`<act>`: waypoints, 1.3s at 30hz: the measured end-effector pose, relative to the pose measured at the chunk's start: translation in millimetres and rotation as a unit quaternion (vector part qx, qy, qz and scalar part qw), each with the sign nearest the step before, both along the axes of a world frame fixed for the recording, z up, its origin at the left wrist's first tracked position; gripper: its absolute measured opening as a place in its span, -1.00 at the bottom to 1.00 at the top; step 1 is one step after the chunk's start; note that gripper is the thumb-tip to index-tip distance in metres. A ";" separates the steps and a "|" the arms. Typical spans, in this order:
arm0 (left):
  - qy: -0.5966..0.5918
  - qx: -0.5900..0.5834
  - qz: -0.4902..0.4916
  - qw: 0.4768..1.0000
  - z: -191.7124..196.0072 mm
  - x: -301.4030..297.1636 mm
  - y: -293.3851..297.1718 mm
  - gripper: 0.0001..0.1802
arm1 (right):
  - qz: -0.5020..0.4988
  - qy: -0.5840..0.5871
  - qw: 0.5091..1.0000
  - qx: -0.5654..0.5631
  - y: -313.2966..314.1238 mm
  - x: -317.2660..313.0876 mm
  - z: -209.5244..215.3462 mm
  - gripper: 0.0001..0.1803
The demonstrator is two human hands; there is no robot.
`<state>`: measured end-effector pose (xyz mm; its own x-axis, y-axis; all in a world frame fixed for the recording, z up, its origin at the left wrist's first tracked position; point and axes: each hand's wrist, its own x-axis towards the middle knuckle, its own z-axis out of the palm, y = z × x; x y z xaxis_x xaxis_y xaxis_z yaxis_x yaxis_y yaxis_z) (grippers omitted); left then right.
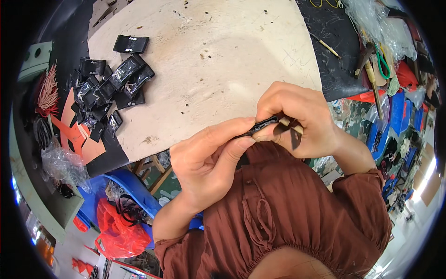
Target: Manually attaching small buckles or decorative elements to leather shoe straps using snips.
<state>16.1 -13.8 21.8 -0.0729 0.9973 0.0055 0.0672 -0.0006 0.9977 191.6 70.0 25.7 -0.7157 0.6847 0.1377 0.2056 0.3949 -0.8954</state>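
1 black strap piece (pixel 265 125) pinched by left hand (pixel 209 158) and right hand (pixel 297 116) | 1 heap of black pieces (pixel 109 88), uncountable | pale wooden board (pixel 218 60) | cluttered workshop

A pale wooden worktop (pixel 209 60) lies mostly bare across its middle and right, leaving open passage ahead of the hands (pixel 260 139). A heap of black pieces (pixel 109 88) blocks its left edge. Tools and plastic bags (pixel 381 42) crowd the far right side.
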 end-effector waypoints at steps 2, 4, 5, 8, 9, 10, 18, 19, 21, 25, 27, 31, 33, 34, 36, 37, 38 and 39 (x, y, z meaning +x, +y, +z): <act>-0.014 0.015 0.024 0.999 -2.7 1.7 -0.3 -0.76 | -0.004 -0.008 0.999 -0.045 0.1 -2.1 2.5 -0.75; -0.060 0.003 0.065 0.996 -6.4 4.9 -1.7 -0.78 | -0.017 -0.016 0.990 -0.136 1.4 -3.7 4.4 -0.77; -0.109 -0.015 0.074 0.991 -6.1 6.0 -0.3 -0.78 | -0.023 -0.001 0.987 -0.160 2.2 -4.6 4.1 -0.76; -0.233 -0.092 0.057 0.966 -2.9 4.8 2.6 -0.74 | -0.066 0.056 0.967 -0.239 -0.4 -5.2 -4.1 -0.80; -0.190 -0.077 0.043 0.978 -3.9 1.5 4.3 -0.73 | -0.068 0.048 0.962 -0.260 0.3 -4.3 -3.0 -0.80; -0.146 -0.063 0.030 0.987 -5.3 -2.6 6.4 -0.72 | -0.069 0.040 0.956 -0.283 1.0 -3.3 -1.0 -0.81; -0.030 0.005 0.037 0.999 -9.7 2.9 4.2 -0.73 | -0.083 0.050 0.944 -0.315 -8.0 -9.6 1.8 -0.83; -0.086 -0.041 0.056 0.994 -7.6 4.5 5.5 -0.73 | -0.088 0.058 0.930 -0.352 -6.0 -10.4 3.0 -0.82; -0.197 -0.130 0.093 0.967 -1.7 5.9 10.7 -0.71 | -0.098 0.071 0.897 -0.425 0.8 -12.0 4.4 -0.82; -0.403 -0.204 0.050 0.891 -5.7 -11.0 17.5 -0.71 | -0.111 0.133 0.831 -0.529 7.5 -4.0 -2.8 -0.80; -0.416 -0.200 0.051 0.885 -6.9 -10.6 16.1 -0.73 | -0.111 0.115 0.849 -0.504 6.0 -5.5 -5.8 -0.75; -0.341 -0.163 0.073 0.923 -15.4 -8.7 11.8 -0.82 | -0.120 -0.037 0.992 -0.003 1.3 -14.9 1.7 -0.59; -0.347 -0.165 0.076 0.920 -12.2 -3.3 11.5 -0.83 | -0.065 -0.015 0.986 0.153 -0.9 -16.7 -12.2 -0.47; -0.320 -0.157 0.093 0.930 -13.3 0.1 11.9 -0.84 | -0.078 -0.029 0.981 0.177 -3.2 -17.2 -12.9 -0.48; -0.340 -0.125 0.120 0.924 -14.0 6.8 9.6 -0.84 | -0.096 -0.018 0.979 0.180 -3.4 -18.9 -12.5 -0.50; -0.350 -0.109 0.133 0.921 -15.3 8.1 8.5 -0.84 | -0.100 0.007 0.982 0.160 -0.5 -20.5 -12.2 -0.52; -0.353 -0.095 0.125 0.922 -18.5 6.7 8.5 -0.82 | -0.105 0.031 0.984 0.140 1.8 -21.3 -10.6 -0.54; -0.356 -0.081 0.117 0.924 -22.6 4.3 9.0 -0.81 | -0.122 0.052 0.990 -0.038 1.5 -17.9 -4.6 -0.59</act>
